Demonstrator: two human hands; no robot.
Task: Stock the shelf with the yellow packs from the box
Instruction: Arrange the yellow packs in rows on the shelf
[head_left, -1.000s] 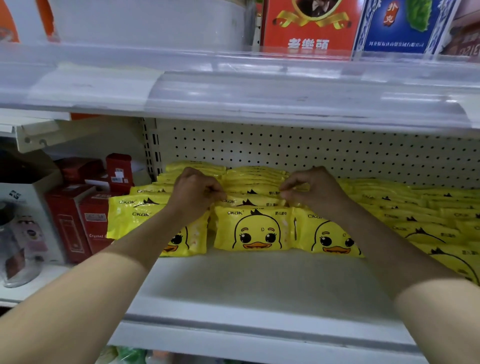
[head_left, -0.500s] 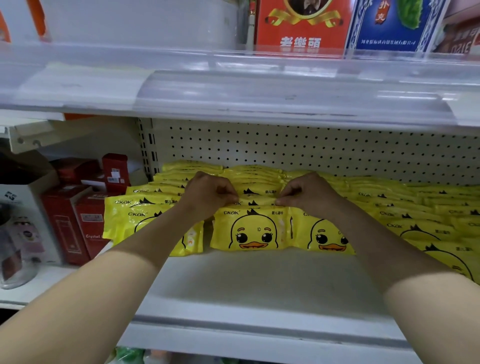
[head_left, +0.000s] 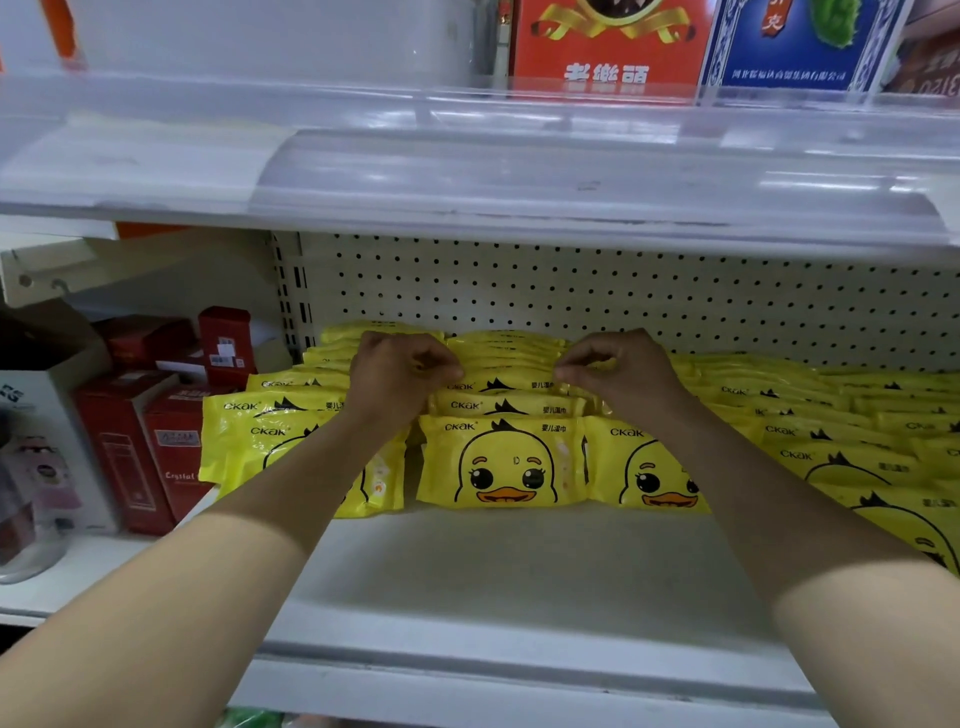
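Several rows of yellow duck-face packs (head_left: 501, 462) stand on the white shelf (head_left: 519, 582), leaning back toward the pegboard. Both my arms reach in from the front. My left hand (head_left: 397, 376) pinches the left top corner of a yellow pack (head_left: 506, 376) in the middle row, a few packs behind the front one. The right top corner of that pack is pinched by my right hand (head_left: 618, 371). The box is not in view.
Red cartons (head_left: 150, 431) and a white box (head_left: 47, 447) stand on the shelf section to the left. An upper shelf edge (head_left: 467, 176) with a clear price strip hangs overhead. The pegboard back wall (head_left: 623, 296) closes the rear. Bare shelf lies before the packs.
Both hands have moved a little deeper and upward along the middle row, from near the front packs to a pack farther back. The packs stay in their rows.
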